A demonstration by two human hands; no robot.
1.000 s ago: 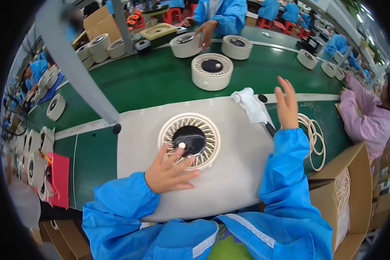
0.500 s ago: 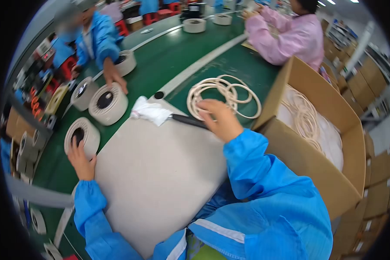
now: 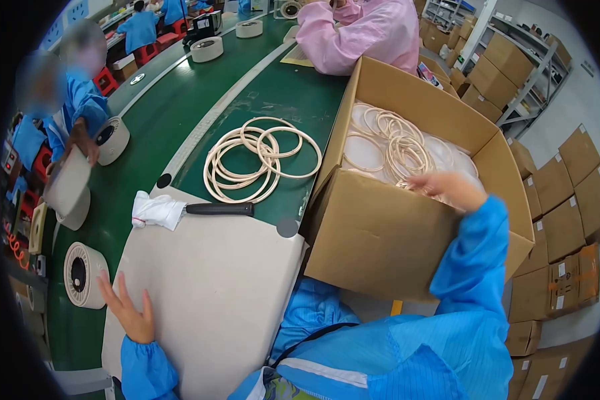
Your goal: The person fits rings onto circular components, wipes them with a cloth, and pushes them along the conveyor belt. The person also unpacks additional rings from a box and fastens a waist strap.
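My left hand [image 3: 130, 313] has its fingers spread and holds nothing. It is over the left edge of the pale work mat [image 3: 207, 280], just right of a round cream fan unit [image 3: 85, 275] with a black centre. My right hand [image 3: 450, 189] reaches over the near wall of an open cardboard box [image 3: 387, 233], at a pile of cream rings [image 3: 403, 143] on clear plastic. Its fingertips are among the rings and blurred, so what they grip, if anything, is unclear. More cream rings [image 3: 247, 160] lie loosely overlapped on the green table left of the box.
A black-handled tool [image 3: 220, 209] with a white cloth [image 3: 157, 211] round its end lies at the mat's far edge. Left, a co-worker in blue [image 3: 80, 100] handles fan units. A person in pink [image 3: 360, 33] sits beyond the box. Stacked cartons [image 3: 570, 167] stand right.
The view has swung right. My right hand has moved from beside the black handle into the box. My left hand has come off the fan unit, which now stands beyond the mat.
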